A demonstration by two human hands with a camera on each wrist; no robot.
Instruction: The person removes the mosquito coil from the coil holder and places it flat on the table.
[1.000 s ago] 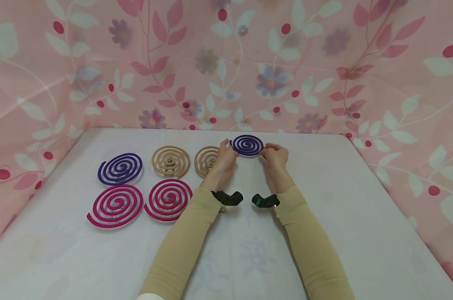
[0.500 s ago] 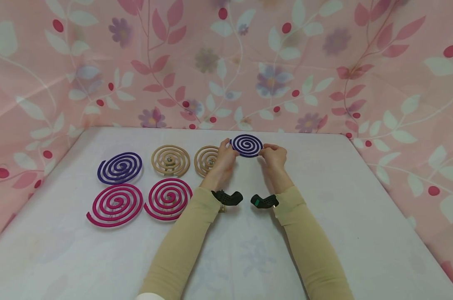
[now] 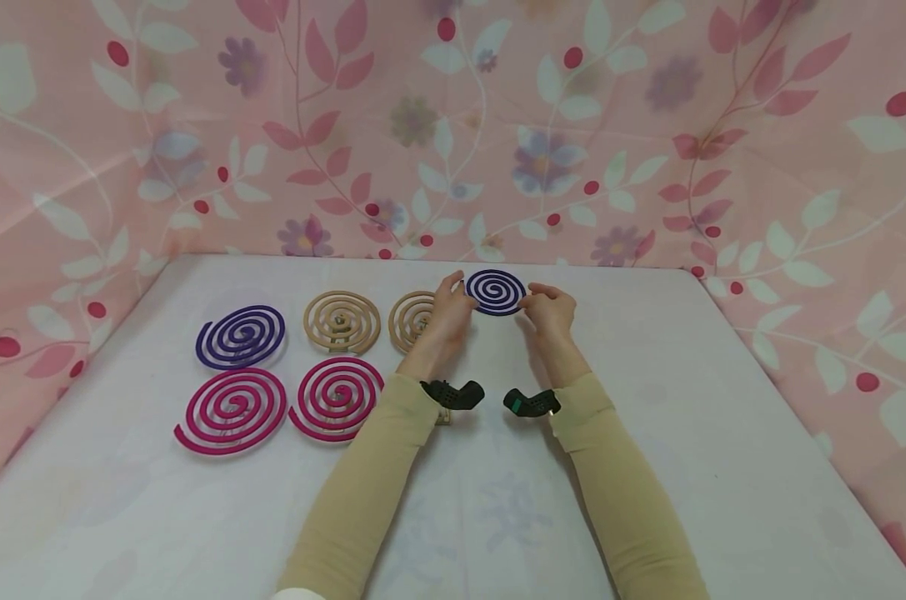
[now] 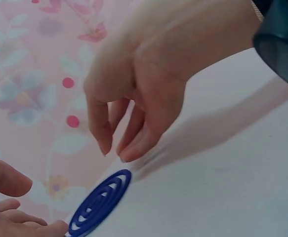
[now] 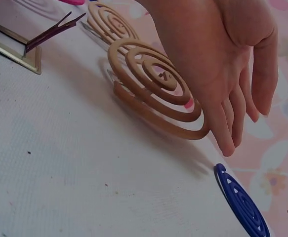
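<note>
A dark blue mosquito coil [image 3: 495, 291] lies near the table's far edge, between both hands. On its left side is my left hand [image 3: 447, 317], whose extended fingers show just off the coil's end in the right wrist view. My right hand [image 3: 553, 313] is at the opposite side, its fingers loosely bent; in the left wrist view they hover by the rim of the blue coil [image 4: 118, 195] with nothing between them. Whether any fingertip still grazes the coil I cannot tell. Close behind my left hand stands a tan coil [image 5: 183, 116], raised off the table and partly hidden.
Another tan coil [image 3: 341, 293], a purple coil [image 3: 244, 334] and two magenta coils [image 3: 235, 404] [image 3: 340, 395] stand at left on metal stands. A bare metal stand [image 3: 442, 416] peeks out beside my left sleeve. Floral cloth [image 3: 453, 125] hangs behind the white table [image 3: 670, 417].
My left fingers have come away from the blue coil's left edge and risen slightly. The coil's outer tail has shifted out of sight there. My right hand has barely moved.
</note>
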